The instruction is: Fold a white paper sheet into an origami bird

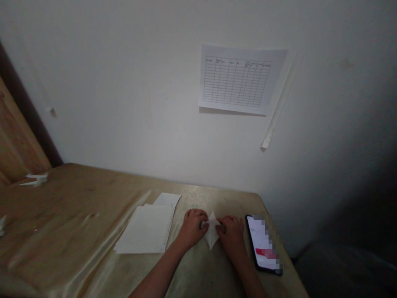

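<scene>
A small piece of folded white paper (212,235), diamond-shaped with a crease down its middle, lies on the table between my hands. My left hand (195,227) grips its left side, with the thumb and fingers closed at the edge. On the opposite side my right hand (232,229) pinches the right edge in the same way. The fingertips cover both side corners of the paper, while its top and bottom points show.
Left of my hands lies a stack of white notebook sheets (145,229). A phone (263,244) with a lit screen rests near the table's (102,182) right edge. A printed grid sheet (237,80) hangs on the wall. Paper scraps (37,179) lie far left.
</scene>
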{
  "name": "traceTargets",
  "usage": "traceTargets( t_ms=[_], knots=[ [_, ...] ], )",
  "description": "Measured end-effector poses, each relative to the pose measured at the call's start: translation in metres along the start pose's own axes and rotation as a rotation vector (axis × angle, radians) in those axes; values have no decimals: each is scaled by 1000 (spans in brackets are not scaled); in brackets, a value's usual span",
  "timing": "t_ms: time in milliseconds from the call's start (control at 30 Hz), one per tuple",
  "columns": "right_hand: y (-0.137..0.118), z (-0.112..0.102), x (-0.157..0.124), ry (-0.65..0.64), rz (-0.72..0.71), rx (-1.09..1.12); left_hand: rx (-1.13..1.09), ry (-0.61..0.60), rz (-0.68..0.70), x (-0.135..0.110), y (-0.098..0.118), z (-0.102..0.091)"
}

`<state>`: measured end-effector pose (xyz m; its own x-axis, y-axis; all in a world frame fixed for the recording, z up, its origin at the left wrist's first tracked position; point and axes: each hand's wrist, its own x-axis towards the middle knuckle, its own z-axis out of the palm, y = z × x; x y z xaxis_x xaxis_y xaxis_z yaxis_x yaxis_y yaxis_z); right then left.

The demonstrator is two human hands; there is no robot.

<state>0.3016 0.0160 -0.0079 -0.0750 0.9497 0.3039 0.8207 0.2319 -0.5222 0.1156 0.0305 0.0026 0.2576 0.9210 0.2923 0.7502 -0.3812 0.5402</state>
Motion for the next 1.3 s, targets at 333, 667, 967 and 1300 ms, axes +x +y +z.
traceTargets(
  t_ms=[333,667,967,1300],
  knots=[
    [-1,14,6,37,110,1,62,19,-80,5,4,6],
    [-14,11,2,36,157,-78,107,22,-112,5,8,7],
    [-14,12,5,0,165,-147,104,10,-145,7,9,8],
    [-6,18,3,2,162,-169,98,-5,-162,8,7,8]
  ],
)
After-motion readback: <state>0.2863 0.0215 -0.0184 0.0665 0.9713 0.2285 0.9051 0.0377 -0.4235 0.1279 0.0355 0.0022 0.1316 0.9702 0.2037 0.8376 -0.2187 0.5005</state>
